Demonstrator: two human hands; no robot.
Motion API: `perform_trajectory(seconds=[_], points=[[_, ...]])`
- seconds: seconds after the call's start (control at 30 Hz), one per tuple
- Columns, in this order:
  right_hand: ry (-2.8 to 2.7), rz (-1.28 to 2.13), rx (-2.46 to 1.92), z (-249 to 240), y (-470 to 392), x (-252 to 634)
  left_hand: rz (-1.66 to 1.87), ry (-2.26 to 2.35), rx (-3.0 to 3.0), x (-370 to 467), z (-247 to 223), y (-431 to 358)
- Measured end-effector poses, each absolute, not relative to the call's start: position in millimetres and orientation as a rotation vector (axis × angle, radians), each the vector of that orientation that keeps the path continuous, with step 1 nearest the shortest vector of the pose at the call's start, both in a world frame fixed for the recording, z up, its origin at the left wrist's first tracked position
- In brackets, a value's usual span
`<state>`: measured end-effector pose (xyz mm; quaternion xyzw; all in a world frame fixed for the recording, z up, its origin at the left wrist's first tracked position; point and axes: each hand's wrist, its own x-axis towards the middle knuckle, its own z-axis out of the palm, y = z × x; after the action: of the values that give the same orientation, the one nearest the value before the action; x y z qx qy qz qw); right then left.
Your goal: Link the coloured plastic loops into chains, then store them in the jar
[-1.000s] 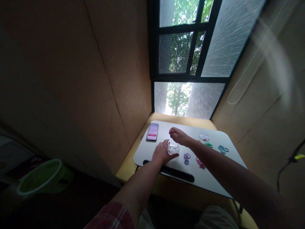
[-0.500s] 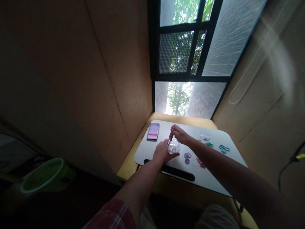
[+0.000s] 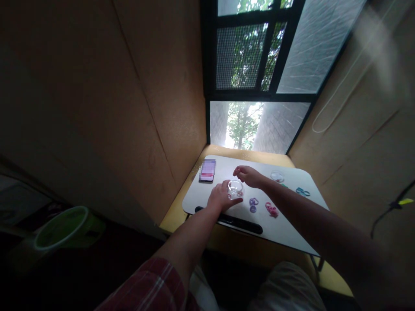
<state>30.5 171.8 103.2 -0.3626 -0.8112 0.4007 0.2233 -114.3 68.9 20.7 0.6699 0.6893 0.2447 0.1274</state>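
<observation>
My left hand (image 3: 220,195) grips a small clear glass bowl (image 3: 235,189) that stands on a white lap table (image 3: 292,233). My right hand (image 3: 248,175) hovers just behind and above the bowl, fingers pinched together near a small pink thing; I cannot tell what it holds. Small coloured rings lie on the table to the right of the bowl: a purple pair (image 3: 253,204), a pink cluster (image 3: 271,209), green ones (image 3: 284,185) partly hidden by my forearm, and blue ones (image 3: 302,191).
A phone (image 3: 207,170) lies at the table's back left corner. A clear round lid (image 3: 277,176) rests at the back. A black bar (image 3: 233,221) runs along the table's front edge. A green bucket (image 3: 63,231) stands on the floor at left. Board walls and a window close in the table.
My right hand dipped toward the bowl's rim half a second ago and now sits slightly behind it. The view has tilted a little; my left hand keeps its grip on the bowl.
</observation>
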Motion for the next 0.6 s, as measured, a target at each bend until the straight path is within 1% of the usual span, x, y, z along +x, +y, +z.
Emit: perform_trajectory(seconds=[0.1,0.27,0.6], points=[[-2.351,1.097,-1.056,106,170,36,0.700,2.002,1.947,-114,21,69],[-2.621,0.690,-1.116,108,167,39,0.713,1.981,1.962,-114,18,70],[-2.815,0.543,-1.099,115,170,34,0.729,1.971,1.977,-115,18,71]])
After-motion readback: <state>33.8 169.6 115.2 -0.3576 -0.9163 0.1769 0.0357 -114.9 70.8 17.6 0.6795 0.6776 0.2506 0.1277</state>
